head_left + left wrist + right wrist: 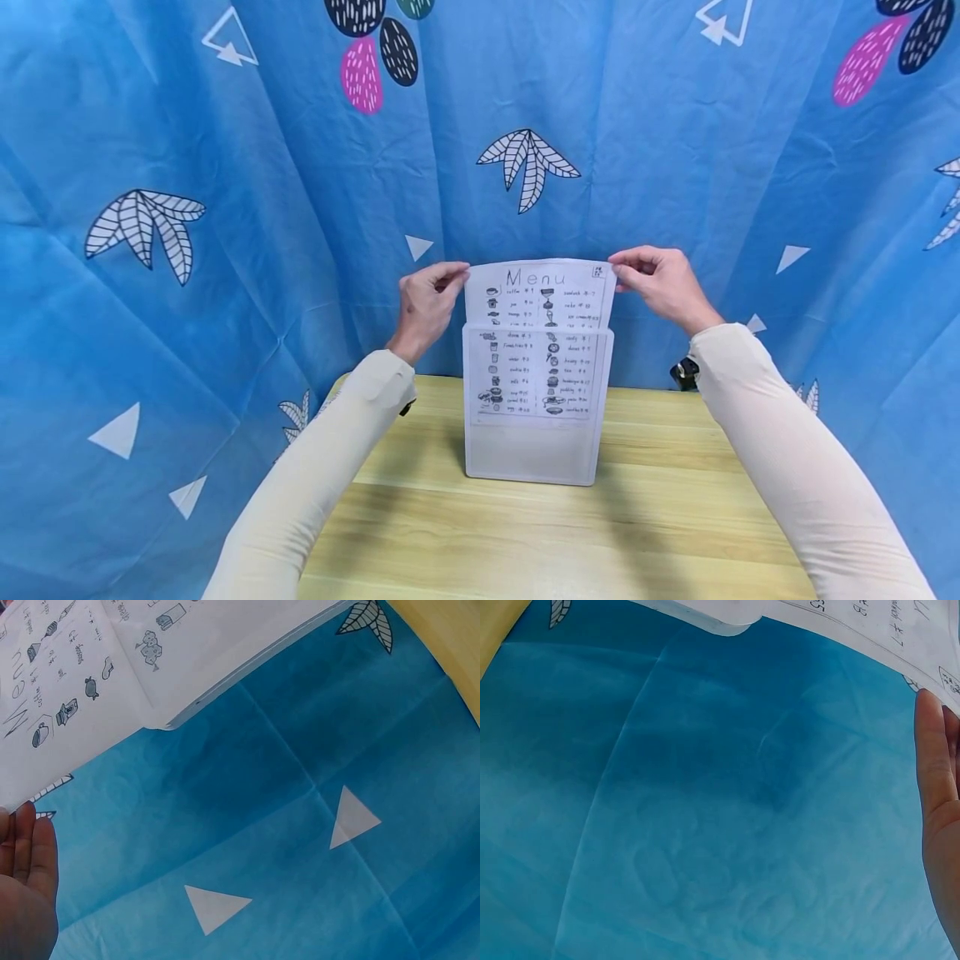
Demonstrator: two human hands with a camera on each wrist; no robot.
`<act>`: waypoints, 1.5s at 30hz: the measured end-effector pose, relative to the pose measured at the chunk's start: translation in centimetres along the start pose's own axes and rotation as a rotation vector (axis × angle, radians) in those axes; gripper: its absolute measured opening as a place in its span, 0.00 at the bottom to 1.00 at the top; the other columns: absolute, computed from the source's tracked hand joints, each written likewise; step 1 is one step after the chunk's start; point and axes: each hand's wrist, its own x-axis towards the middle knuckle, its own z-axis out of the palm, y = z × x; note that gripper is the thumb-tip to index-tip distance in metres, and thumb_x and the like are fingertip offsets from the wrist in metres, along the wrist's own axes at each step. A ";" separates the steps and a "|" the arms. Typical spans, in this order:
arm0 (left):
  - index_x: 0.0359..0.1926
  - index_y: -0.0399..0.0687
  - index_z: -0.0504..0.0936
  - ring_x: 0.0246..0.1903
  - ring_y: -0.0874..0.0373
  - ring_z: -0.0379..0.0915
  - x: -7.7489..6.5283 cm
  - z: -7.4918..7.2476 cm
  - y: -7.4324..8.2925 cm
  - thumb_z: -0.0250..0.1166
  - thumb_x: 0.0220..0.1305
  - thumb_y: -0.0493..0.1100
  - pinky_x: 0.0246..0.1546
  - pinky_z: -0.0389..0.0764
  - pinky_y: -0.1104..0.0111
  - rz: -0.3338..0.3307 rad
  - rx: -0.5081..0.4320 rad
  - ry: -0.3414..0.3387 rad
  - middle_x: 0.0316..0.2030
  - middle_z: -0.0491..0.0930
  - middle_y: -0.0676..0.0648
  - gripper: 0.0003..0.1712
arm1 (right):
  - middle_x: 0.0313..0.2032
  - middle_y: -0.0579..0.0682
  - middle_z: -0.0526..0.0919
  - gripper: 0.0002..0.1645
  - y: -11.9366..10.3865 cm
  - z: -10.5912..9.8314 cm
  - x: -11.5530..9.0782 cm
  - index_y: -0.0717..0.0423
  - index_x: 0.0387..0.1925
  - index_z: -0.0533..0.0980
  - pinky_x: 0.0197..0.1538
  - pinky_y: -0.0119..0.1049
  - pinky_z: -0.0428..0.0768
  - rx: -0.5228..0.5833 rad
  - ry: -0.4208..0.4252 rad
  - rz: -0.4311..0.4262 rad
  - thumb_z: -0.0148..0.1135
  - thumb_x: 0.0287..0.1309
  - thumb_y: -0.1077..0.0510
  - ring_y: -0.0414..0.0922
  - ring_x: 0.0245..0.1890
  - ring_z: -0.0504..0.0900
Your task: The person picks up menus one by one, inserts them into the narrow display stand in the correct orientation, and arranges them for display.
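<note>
A white menu sheet (536, 292) with handwritten words and small drawings is partly inside a clear upright holder (531, 454). Its top part sticks out above the holder's upper edge, and the lower part shows through the front. My left hand (431, 302) pinches the sheet's top left corner between thumb and fingers. At the top right corner, my right hand (663, 283) pinches the paper the same way. In the left wrist view the fingers (43, 847) meet the sheet's corner, and the right wrist view has the fingers (934, 750) at the other corner.
The holder stands on a light wood table (480, 542). Close behind it hangs a blue curtain (645, 167) printed with leaves and triangles, which also runs along both sides.
</note>
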 end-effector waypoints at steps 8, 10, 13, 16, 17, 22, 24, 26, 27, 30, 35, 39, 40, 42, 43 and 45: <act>0.47 0.40 0.88 0.37 0.54 0.83 -0.3 -0.3 0.2 0.65 0.69 0.37 0.37 0.83 0.64 -0.003 0.000 -0.011 0.42 0.87 0.42 0.10 | 0.48 0.61 0.83 0.16 0.0 0.1 -0.4 0.64 0.53 0.80 0.42 0.22 0.80 -0.001 -0.009 0.015 0.58 0.71 0.58 0.35 0.35 0.85; 0.47 0.40 0.88 0.38 0.54 0.83 -0.4 -0.4 0.3 0.65 0.69 0.37 0.38 0.83 0.63 -0.010 -0.003 -0.019 0.42 0.87 0.42 0.10 | 0.48 0.61 0.83 0.16 0.0 0.1 -0.5 0.63 0.53 0.80 0.42 0.22 0.80 0.006 -0.010 0.020 0.59 0.71 0.57 0.35 0.35 0.85; 0.47 0.40 0.88 0.37 0.54 0.83 -0.6 -0.5 0.4 0.65 0.69 0.36 0.38 0.83 0.63 -0.017 -0.002 -0.027 0.42 0.87 0.42 0.10 | 0.48 0.61 0.83 0.17 0.0 0.2 -0.6 0.63 0.53 0.80 0.42 0.22 0.80 0.010 -0.015 0.027 0.59 0.71 0.57 0.36 0.35 0.85; 0.47 0.40 0.88 0.37 0.55 0.83 -0.6 -0.5 0.3 0.65 0.69 0.36 0.37 0.82 0.64 -0.026 -0.001 -0.036 0.42 0.87 0.42 0.10 | 0.48 0.61 0.83 0.17 0.1 0.2 -0.7 0.64 0.53 0.80 0.42 0.23 0.81 0.015 -0.020 0.034 0.59 0.71 0.57 0.38 0.36 0.86; 0.47 0.41 0.88 0.37 0.55 0.83 -0.7 -0.5 0.3 0.65 0.69 0.36 0.37 0.82 0.64 -0.029 -0.001 -0.038 0.42 0.87 0.43 0.10 | 0.47 0.61 0.83 0.17 0.1 0.3 -0.7 0.64 0.53 0.80 0.43 0.24 0.81 0.016 -0.021 0.034 0.59 0.71 0.57 0.40 0.36 0.86; 0.47 0.40 0.88 0.36 0.55 0.83 -0.8 -0.6 0.0 0.65 0.68 0.36 0.37 0.82 0.64 -0.025 0.000 -0.043 0.41 0.87 0.43 0.09 | 0.47 0.62 0.83 0.16 0.4 0.5 -0.8 0.64 0.52 0.80 0.42 0.25 0.82 0.019 -0.022 0.040 0.59 0.71 0.58 0.49 0.39 0.87; 0.47 0.39 0.88 0.36 0.54 0.83 -0.9 -0.6 0.0 0.66 0.68 0.36 0.37 0.82 0.63 -0.024 -0.001 -0.046 0.41 0.87 0.42 0.09 | 0.47 0.62 0.83 0.16 0.5 0.6 -0.8 0.65 0.53 0.80 0.41 0.24 0.81 0.019 -0.024 0.045 0.59 0.71 0.59 0.53 0.41 0.86; 0.47 0.39 0.88 0.37 0.54 0.83 -1.0 -0.6 0.0 0.66 0.68 0.36 0.37 0.82 0.63 -0.025 0.000 -0.049 0.42 0.87 0.42 0.09 | 0.47 0.62 0.83 0.15 0.6 0.6 -0.8 0.65 0.52 0.80 0.41 0.24 0.81 0.021 -0.023 0.046 0.59 0.71 0.59 0.54 0.41 0.86; 0.47 0.39 0.88 0.37 0.54 0.83 -1.0 -0.6 -0.1 0.65 0.68 0.35 0.38 0.83 0.63 -0.026 -0.001 -0.050 0.42 0.87 0.42 0.09 | 0.47 0.62 0.83 0.15 0.6 0.7 -0.8 0.65 0.52 0.80 0.41 0.24 0.82 0.023 -0.023 0.046 0.58 0.71 0.60 0.55 0.41 0.86; 0.47 0.39 0.88 0.37 0.54 0.83 -1.1 -0.6 -0.2 0.66 0.68 0.35 0.38 0.83 0.63 -0.028 -0.003 -0.051 0.42 0.87 0.42 0.09 | 0.46 0.62 0.83 0.15 0.7 0.8 -0.8 0.65 0.52 0.80 0.40 0.25 0.82 0.028 -0.020 0.040 0.59 0.71 0.60 0.54 0.41 0.86; 0.46 0.40 0.88 0.37 0.54 0.83 -1.2 -0.6 -0.2 0.66 0.68 0.36 0.38 0.83 0.63 -0.036 -0.004 -0.061 0.41 0.87 0.43 0.09 | 0.46 0.62 0.84 0.15 0.8 0.9 -0.9 0.65 0.51 0.81 0.40 0.25 0.82 0.018 -0.024 0.039 0.59 0.70 0.60 0.44 0.37 0.85; 0.46 0.38 0.88 0.37 0.54 0.83 -1.4 -0.7 -0.3 0.66 0.68 0.36 0.38 0.83 0.63 -0.043 -0.007 -0.076 0.41 0.87 0.43 0.09 | 0.46 0.62 0.84 0.14 0.8 1.0 -1.1 0.65 0.51 0.81 0.41 0.25 0.82 0.007 -0.028 0.041 0.59 0.70 0.61 0.36 0.34 0.84; 0.46 0.39 0.88 0.37 0.54 0.83 -1.4 -0.7 -0.3 0.66 0.68 0.36 0.38 0.83 0.63 -0.046 -0.008 -0.079 0.41 0.87 0.43 0.09 | 0.46 0.62 0.84 0.14 0.8 1.0 -1.1 0.65 0.51 0.81 0.41 0.25 0.82 0.005 -0.028 0.038 0.59 0.70 0.61 0.35 0.34 0.84; 0.46 0.39 0.88 0.37 0.54 0.83 -1.5 -0.7 -0.3 0.66 0.68 0.36 0.37 0.83 0.63 -0.049 -0.011 -0.080 0.41 0.87 0.43 0.09 | 0.45 0.62 0.84 0.14 0.8 1.1 -1.1 0.66 0.50 0.81 0.40 0.26 0.82 0.006 -0.030 0.034 0.60 0.69 0.61 0.36 0.34 0.84; 0.46 0.39 0.88 0.37 0.54 0.83 -1.5 -0.7 -0.3 0.66 0.68 0.36 0.37 0.83 0.63 -0.048 -0.011 -0.080 0.41 0.87 0.43 0.09 | 0.45 0.61 0.84 0.13 0.8 1.1 -1.2 0.65 0.50 0.81 0.40 0.26 0.82 0.005 -0.029 0.035 0.61 0.69 0.61 0.37 0.34 0.84; 0.46 0.39 0.88 0.37 0.54 0.83 -1.6 -0.7 -0.3 0.66 0.68 0.36 0.37 0.83 0.63 -0.049 -0.012 -0.081 0.41 0.87 0.43 0.09 | 0.43 0.60 0.85 0.13 0.7 1.1 -1.2 0.65 0.49 0.81 0.39 0.26 0.82 0.001 -0.025 0.039 0.62 0.68 0.61 0.40 0.34 0.84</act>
